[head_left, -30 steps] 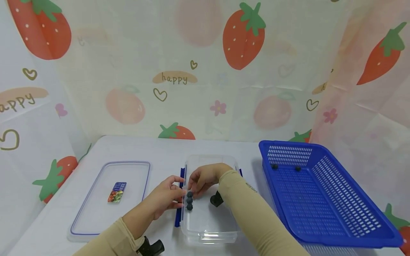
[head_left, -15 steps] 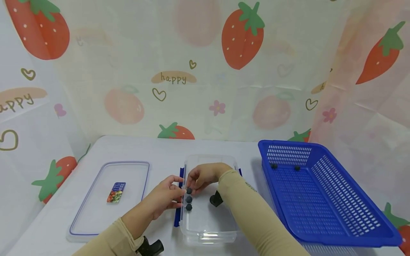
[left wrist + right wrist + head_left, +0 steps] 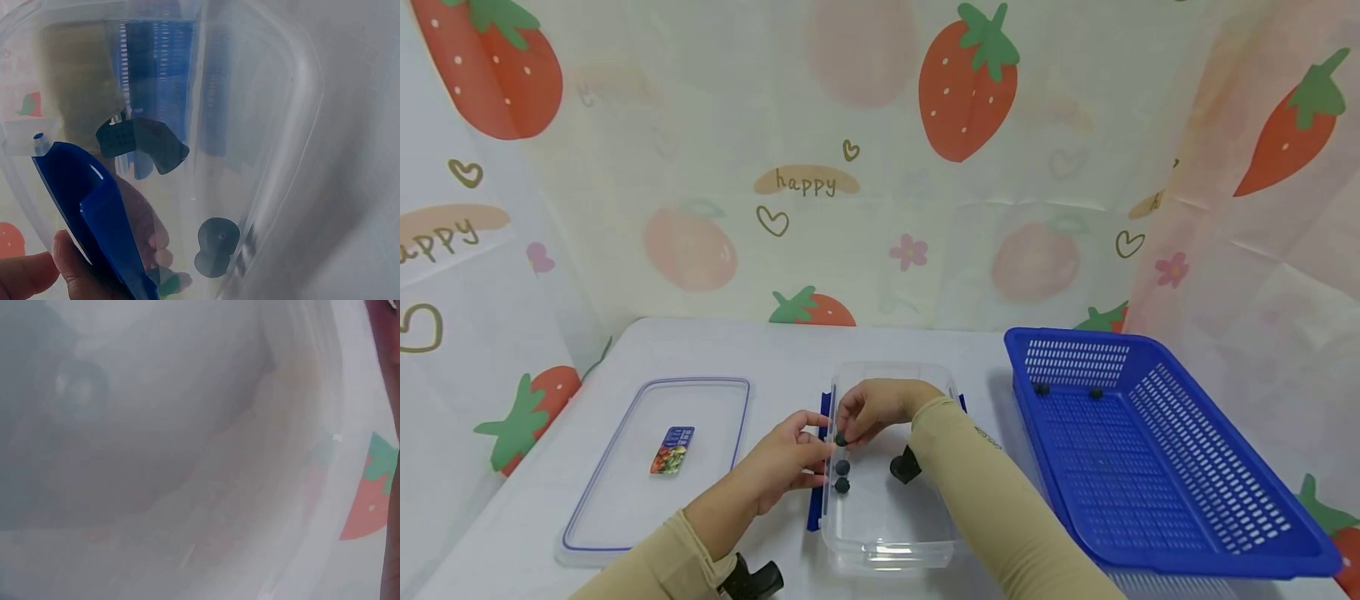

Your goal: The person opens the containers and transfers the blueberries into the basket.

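Note:
My right hand [image 3: 876, 410] reaches into a clear plastic box [image 3: 891, 533] and pinches a small dark blueberry [image 3: 841, 438] near the left wall. Two more blueberries [image 3: 842, 477] sit in a line along that wall, nearer to me. Through the box wall in the left wrist view, the pair of blueberries [image 3: 218, 236] overlap. My left hand [image 3: 786, 462] rests against the box's left side, fingers spread at the blue latch [image 3: 94, 206]. The right wrist view is hazy, with the box wall [image 3: 300, 456] filling most of it.
On the left lies a clear lid [image 3: 625, 500] with a blue-edged seal and a small colourful packet [image 3: 672, 451] on it. To the right, a blue slotted basket [image 3: 1165, 467] holds two dark berries [image 3: 1096, 394] at its far end. A patterned cloth [image 3: 880, 208] hangs behind.
My right hand has shifted slightly away from me, and the farthest blueberry has moved with its fingertips, widening the gap to the other two. The left hand stays in place.

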Available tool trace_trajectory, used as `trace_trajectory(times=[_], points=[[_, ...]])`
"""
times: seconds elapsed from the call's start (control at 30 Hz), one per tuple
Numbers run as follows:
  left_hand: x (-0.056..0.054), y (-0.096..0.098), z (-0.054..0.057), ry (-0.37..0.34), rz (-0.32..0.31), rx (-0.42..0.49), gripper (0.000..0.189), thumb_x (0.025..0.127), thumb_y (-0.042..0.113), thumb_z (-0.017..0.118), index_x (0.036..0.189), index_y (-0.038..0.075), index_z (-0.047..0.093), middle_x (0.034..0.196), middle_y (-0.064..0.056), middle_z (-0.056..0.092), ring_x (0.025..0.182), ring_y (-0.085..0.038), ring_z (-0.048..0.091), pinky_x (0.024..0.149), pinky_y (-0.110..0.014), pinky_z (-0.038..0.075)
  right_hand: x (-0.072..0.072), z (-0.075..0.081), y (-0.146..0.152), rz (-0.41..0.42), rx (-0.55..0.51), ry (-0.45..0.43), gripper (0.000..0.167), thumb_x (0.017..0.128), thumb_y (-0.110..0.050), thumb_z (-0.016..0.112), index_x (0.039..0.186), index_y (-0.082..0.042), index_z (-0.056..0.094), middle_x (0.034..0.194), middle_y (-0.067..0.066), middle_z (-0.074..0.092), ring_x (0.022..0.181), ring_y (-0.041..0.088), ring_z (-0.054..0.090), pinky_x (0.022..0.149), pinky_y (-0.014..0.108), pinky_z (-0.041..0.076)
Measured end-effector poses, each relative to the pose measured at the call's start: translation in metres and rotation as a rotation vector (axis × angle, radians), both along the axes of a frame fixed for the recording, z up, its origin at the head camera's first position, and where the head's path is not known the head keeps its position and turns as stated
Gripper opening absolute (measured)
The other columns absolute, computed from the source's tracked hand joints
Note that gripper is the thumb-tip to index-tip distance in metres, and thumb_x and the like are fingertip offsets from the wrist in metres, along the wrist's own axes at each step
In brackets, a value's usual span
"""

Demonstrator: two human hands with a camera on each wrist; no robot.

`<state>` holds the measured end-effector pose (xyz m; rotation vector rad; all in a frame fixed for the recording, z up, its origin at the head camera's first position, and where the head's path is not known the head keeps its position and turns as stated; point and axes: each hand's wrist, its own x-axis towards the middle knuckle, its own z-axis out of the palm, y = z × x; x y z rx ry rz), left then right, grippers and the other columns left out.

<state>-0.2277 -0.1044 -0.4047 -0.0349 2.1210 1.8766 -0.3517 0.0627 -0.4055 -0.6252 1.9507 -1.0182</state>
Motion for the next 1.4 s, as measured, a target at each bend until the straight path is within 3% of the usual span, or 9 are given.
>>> trace_trajectory(times=[0.17,0.37,0.6,0.83,1.2,1.4], points=[[-0.001,0.000,-0.001,-0.003,0.005,-0.004,0.039,0.088,0.010,0.058,0.124,0.010,0.044,0.081,-0.010,0.053,0.070,-0.020,0.054,0.065,-0.031,0.055,0.001,0.004,0.000,0.018,-0.009,0.026,0.008,0.080,0.001,0.066,0.078,-0.006,0.062,0.078,0.010,0.066,0.073,0.019,0.064,0.074,0.034,0.055],[-0.001,0.000,0.000,-0.007,0.003,-0.012,0.039,0.088,0.010,0.057,0.125,0.010,0.043,0.081,-0.011,0.054,0.070,-0.020,0.055,0.065,-0.031,0.055,0.000,0.013,0.004,0.041,-0.043,0.079,0.006,0.080,0.000,0.065,0.085,-0.001,0.061,0.079,0.010,0.063,0.075,0.021,0.064,0.075,0.034,0.054],[-0.002,-0.001,0.000,-0.021,0.015,-0.026,0.038,0.089,0.010,0.057,0.124,0.011,0.044,0.083,-0.012,0.055,0.071,-0.021,0.055,0.066,-0.031,0.055,-0.003,0.033,0.014,0.029,-0.147,0.141,0.011,0.081,-0.004,0.066,0.089,0.000,0.060,0.087,0.012,0.064,0.083,0.025,0.065,0.078,0.035,0.053],[-0.003,-0.001,-0.001,-0.014,0.011,-0.031,0.041,0.089,0.010,0.057,0.127,0.009,0.043,0.084,-0.012,0.055,0.072,-0.021,0.056,0.067,-0.031,0.055,-0.010,0.059,0.033,-0.035,-0.196,0.196,0.012,0.080,-0.005,0.067,0.089,-0.001,0.060,0.088,0.014,0.063,0.086,0.028,0.064,0.080,0.037,0.053],[-0.002,-0.001,-0.003,-0.005,0.019,-0.013,0.039,0.087,0.009,0.058,0.124,0.011,0.045,0.082,-0.011,0.055,0.071,-0.020,0.055,0.065,-0.030,0.055,-0.015,0.110,0.094,-0.120,-0.241,0.313,0.016,0.080,-0.006,0.068,0.091,-0.002,0.057,0.089,0.011,0.063,0.089,0.029,0.062,0.084,0.038,0.050],[-0.001,0.000,-0.002,0.004,0.019,-0.013,0.039,0.087,0.010,0.059,0.124,0.010,0.045,0.082,-0.010,0.054,0.070,-0.020,0.054,0.065,-0.030,0.055,-0.016,0.123,0.146,-0.222,-0.229,0.347,0.017,0.084,-0.003,0.063,0.097,0.001,0.053,0.091,0.012,0.060,0.089,0.028,0.063,0.082,0.037,0.051]])
